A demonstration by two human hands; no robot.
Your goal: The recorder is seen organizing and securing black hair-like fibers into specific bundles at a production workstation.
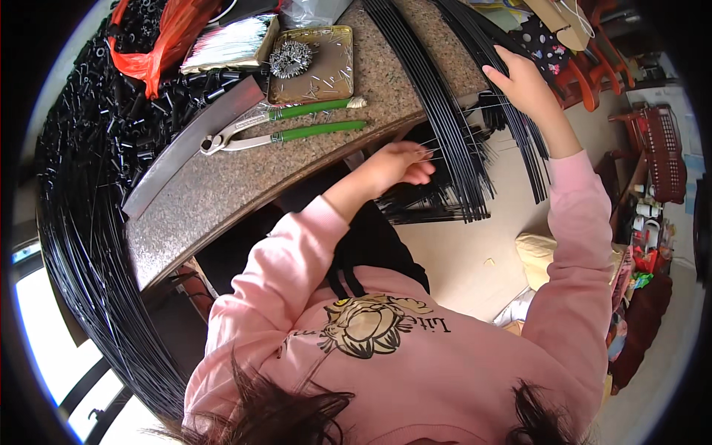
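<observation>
My left hand is just off the table's front edge, beside a row of long black rods. Its fingers are curled and a little smeared. Thin wires stick out sideways from the rods near the fingertips, and I cannot make out what the fingers hold. Over a second bundle of black rods at the right lies my right hand, with thumb and forefinger stretched out and apart. The other fingers are hidden. Both rod bundles reach past the table edge, their near ends hanging over the floor.
Green-handled pincers lie on the stone-topped table beside a flat metal blade-like strip. Behind stand a tray with small metal pins and a box of thin sticks. Black tubes and a red plastic bag crowd the left.
</observation>
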